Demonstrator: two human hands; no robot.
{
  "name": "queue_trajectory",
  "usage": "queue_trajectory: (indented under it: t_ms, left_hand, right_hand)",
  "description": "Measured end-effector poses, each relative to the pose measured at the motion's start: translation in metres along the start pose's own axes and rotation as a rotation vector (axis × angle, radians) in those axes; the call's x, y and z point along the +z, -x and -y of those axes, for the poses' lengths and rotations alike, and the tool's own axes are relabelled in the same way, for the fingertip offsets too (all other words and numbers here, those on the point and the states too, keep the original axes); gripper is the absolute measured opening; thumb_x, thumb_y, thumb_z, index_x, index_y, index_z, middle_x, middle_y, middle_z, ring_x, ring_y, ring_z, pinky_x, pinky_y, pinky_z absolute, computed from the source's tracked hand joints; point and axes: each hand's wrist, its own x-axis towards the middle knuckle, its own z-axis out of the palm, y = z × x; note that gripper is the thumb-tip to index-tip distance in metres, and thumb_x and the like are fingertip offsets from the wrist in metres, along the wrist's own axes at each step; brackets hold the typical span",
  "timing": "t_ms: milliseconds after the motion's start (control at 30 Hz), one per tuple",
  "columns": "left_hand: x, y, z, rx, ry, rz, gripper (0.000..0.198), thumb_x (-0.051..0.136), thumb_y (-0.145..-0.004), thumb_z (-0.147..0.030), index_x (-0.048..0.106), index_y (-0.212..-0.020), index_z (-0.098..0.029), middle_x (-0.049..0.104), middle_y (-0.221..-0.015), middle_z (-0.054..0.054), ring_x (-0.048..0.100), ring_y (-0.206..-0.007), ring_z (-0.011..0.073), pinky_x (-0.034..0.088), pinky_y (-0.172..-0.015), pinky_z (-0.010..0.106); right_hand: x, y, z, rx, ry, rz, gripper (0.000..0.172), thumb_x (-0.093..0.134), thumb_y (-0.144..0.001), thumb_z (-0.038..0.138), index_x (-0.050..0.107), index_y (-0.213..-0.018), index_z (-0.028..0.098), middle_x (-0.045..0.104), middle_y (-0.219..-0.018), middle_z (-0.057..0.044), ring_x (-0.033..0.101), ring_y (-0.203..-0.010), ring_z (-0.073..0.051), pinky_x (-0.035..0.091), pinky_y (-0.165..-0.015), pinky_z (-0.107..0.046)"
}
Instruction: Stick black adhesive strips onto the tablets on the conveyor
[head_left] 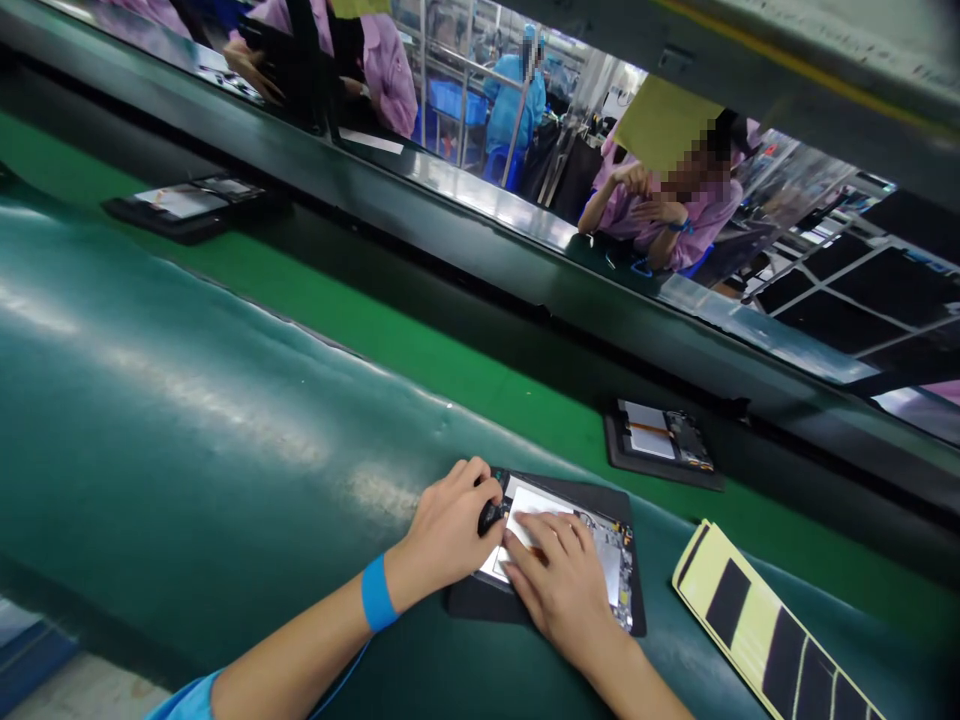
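An opened tablet [615, 560] with its white battery and circuit board bare lies on a dark pad [480, 603] on the green bench mat. My left hand [450, 522] is closed at the tablet's left end, its fingers curled round a small rounded black part [490, 515]. What exactly this part is, I cannot make out. My right hand [562, 580] lies over the battery with fingers stretched out, fingertips resting on the white surface near the left hand. A blue band [379, 593] circles my left wrist.
Beyond the bench mat [225, 400] runs a green conveyor belt [420, 350]. It carries another opened tablet [651, 430] on a pad at right and one [184, 200] at far left. A yellow strip with black patches [765, 620] lies at my right. Co-workers sit across the line.
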Motion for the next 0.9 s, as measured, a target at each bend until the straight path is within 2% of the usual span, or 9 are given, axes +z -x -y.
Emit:
queue_trajectory:
  t_ms: [267, 433, 567, 767, 900]
  left_hand:
    - [0.002, -0.001, -0.005, 0.011, -0.054, -0.035, 0.007, 0.062, -0.081, -0.019, 0.060, -0.087, -0.021, 0.058, -0.101, 0.005, 0.057, -0.097, 0.0235, 0.053, -0.074, 0.035]
    - [0.005, 0.000, -0.005, 0.012, -0.059, -0.029, 0.006, 0.061, -0.081, -0.019, 0.059, -0.085, -0.021, 0.058, -0.101, 0.006, 0.056, -0.099, 0.0249, 0.051, -0.070, 0.035]
    - [0.004, 0.000, -0.003, 0.026, -0.039, -0.003, 0.004, 0.059, -0.082, -0.018, 0.059, -0.085, -0.021, 0.058, -0.102, 0.006, 0.057, -0.099, 0.0248, 0.050, -0.068, 0.034]
    - [-0.009, -0.003, 0.008, 0.020, 0.136, 0.055, 0.014, 0.056, -0.084, -0.011, 0.062, -0.090, -0.023, 0.062, -0.104, 0.002, 0.060, -0.100, 0.0214, 0.050, -0.080, 0.036]
    - [-0.017, -0.004, 0.016, 0.075, 0.154, 0.104, 0.015, 0.054, -0.089, -0.013, 0.064, -0.094, -0.023, 0.063, -0.106, 0.002, 0.061, -0.101, 0.0215, 0.050, -0.084, 0.037]
  right_hand:
    - [-0.004, 0.017, 0.000, 0.057, 0.079, -0.010, 0.027, 0.054, -0.102, 0.035, 0.069, -0.121, 0.022, 0.073, -0.122, -0.006, 0.060, -0.108, -0.025, 0.034, -0.105, -0.045]
    - [-0.011, 0.008, 0.002, 0.089, -0.010, 0.009, 0.027, 0.053, -0.102, 0.029, 0.067, -0.123, 0.020, 0.074, -0.112, -0.008, 0.062, -0.098, -0.023, 0.041, -0.096, -0.040]
    - [-0.010, -0.001, 0.002, 0.089, -0.090, 0.037, 0.020, 0.057, -0.101, 0.023, 0.067, -0.118, 0.018, 0.073, -0.104, -0.007, 0.063, -0.090, -0.021, 0.042, -0.085, -0.036]
    - [-0.006, -0.006, -0.002, 0.036, -0.103, 0.032, 0.012, 0.059, -0.100, 0.018, 0.068, -0.108, 0.017, 0.072, -0.094, -0.005, 0.061, -0.083, -0.018, 0.041, -0.081, -0.033]
    - [-0.005, -0.004, -0.006, 0.020, -0.041, 0.052, 0.018, 0.060, -0.100, 0.017, 0.068, -0.115, 0.019, 0.072, -0.093, -0.005, 0.061, -0.083, -0.018, 0.040, -0.083, -0.034]
